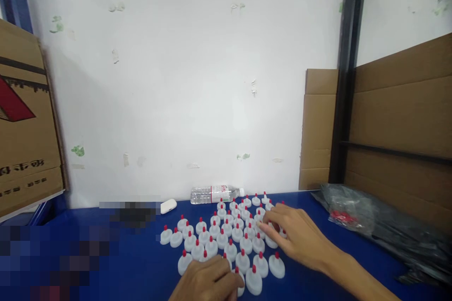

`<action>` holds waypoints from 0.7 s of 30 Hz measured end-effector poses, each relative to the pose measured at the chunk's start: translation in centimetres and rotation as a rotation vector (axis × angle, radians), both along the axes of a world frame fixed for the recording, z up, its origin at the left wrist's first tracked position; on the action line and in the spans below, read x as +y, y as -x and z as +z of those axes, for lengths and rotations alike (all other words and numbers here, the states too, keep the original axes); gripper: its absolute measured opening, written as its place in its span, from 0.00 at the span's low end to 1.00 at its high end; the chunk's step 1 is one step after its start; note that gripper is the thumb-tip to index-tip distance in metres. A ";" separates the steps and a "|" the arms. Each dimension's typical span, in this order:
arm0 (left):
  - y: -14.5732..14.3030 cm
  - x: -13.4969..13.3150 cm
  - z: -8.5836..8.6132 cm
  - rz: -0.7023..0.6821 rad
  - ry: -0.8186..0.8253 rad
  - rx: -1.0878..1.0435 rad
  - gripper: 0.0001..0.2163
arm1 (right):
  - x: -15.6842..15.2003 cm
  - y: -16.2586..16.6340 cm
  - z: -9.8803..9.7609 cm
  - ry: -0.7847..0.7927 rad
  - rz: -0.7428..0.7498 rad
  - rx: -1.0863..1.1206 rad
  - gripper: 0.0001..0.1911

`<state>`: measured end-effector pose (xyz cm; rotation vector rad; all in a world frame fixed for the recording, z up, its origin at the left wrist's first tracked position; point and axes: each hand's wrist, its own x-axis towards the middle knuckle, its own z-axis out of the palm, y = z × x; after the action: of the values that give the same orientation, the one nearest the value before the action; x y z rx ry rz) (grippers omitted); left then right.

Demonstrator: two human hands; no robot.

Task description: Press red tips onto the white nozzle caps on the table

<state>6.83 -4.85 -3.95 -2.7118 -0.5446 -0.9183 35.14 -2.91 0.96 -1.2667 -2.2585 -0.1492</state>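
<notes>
Several white caps with red tips (226, 235) stand upright in rows on the blue table (141, 263). My right hand (300, 235) lies over the right side of the group, its fingers stretched out and touching caps near the far right rows. At the near edge my left hand (208, 282) rests with curled fingers against the front row of caps; what those fingers hold, if anything, is hidden.
A clear water bottle (215, 194) lies on its side by the white wall, with a white earbud case (168, 206) to its left. A black plastic bag (381, 225) lies at the right. Cardboard boxes (28, 117) stand on both sides.
</notes>
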 end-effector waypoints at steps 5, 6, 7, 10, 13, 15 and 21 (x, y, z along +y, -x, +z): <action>0.9 0.1 2.1 0.159 0.021 -0.277 0.13 | 3.4 -2.5 -1.3 -0.024 -0.076 0.269 0.25; 1.3 0.5 2.4 0.218 0.047 -0.299 0.13 | 4.3 -3.1 -1.9 -0.013 -0.096 0.303 0.27; 1.8 1.0 2.5 0.298 0.064 -0.310 0.13 | 5.2 -3.6 -2.6 0.007 -0.114 0.334 0.29; 3.6 2.9 2.1 0.563 0.070 -0.315 0.15 | 7.5 -4.9 -4.7 0.090 -0.161 0.410 0.36; 5.1 4.6 1.0 0.833 0.192 -0.291 0.22 | 8.9 -5.5 -6.1 0.195 -0.174 0.450 0.42; 5.6 5.4 0.2 0.951 0.402 -0.267 0.26 | 9.2 -5.5 -6.7 0.253 -0.159 0.456 0.45; 5.8 6.6 -1.5 0.945 0.724 -0.261 0.30 | 9.3 -5.2 -7.2 0.299 -0.120 0.439 0.42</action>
<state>0.99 1.72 -5.44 -2.2786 -2.3017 -0.8643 40.34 6.43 -6.25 -1.4221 -1.8709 0.4010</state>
